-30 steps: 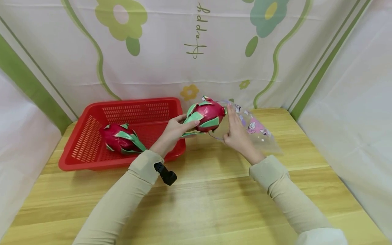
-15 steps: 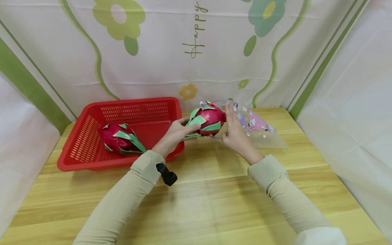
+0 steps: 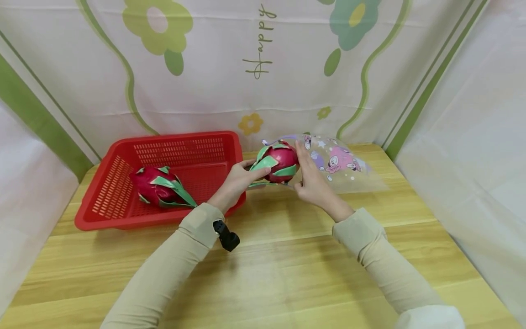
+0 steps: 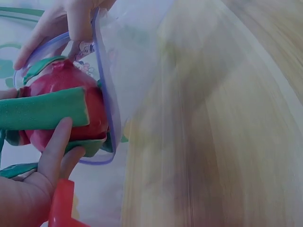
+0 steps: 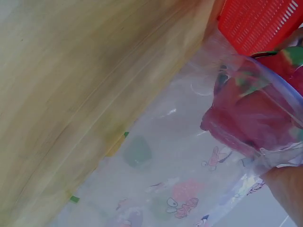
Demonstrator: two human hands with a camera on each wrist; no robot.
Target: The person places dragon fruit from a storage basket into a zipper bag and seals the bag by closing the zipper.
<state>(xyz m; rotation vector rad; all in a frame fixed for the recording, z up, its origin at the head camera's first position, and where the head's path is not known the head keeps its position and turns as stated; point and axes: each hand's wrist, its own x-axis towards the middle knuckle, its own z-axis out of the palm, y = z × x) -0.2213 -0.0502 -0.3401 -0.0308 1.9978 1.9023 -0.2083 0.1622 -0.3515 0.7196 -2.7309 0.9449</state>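
My left hand point(image 3: 236, 183) grips a dragon fruit point(image 3: 283, 161) by its stem end, with its thumb along a green scale. Magenta skin and green scales cover the fruit. Its front part is inside the mouth of a clear plastic bag point(image 3: 355, 176) with cartoon prints. In the left wrist view, the bag's purple rim point(image 4: 110, 106) stands open around the fruit. My right hand point(image 3: 314, 183) holds the bag at its mouth, index finger raised and thumb low. Through the film, the dragon fruit point(image 5: 255, 113) shows in the right wrist view.
A red plastic basket point(image 3: 213, 176) stands at the left, close to my left hand. Another dragon fruit point(image 3: 154, 185) lies in it. The wooden table point(image 3: 271, 274) meets a flower-printed cloth point(image 3: 209, 87) at the back and white cloth at both sides.
The dragon fruit has gone further right into the bag's mouth, and the rim now lies around more of it. The bag's far end has lifted a little. The basket stays put.
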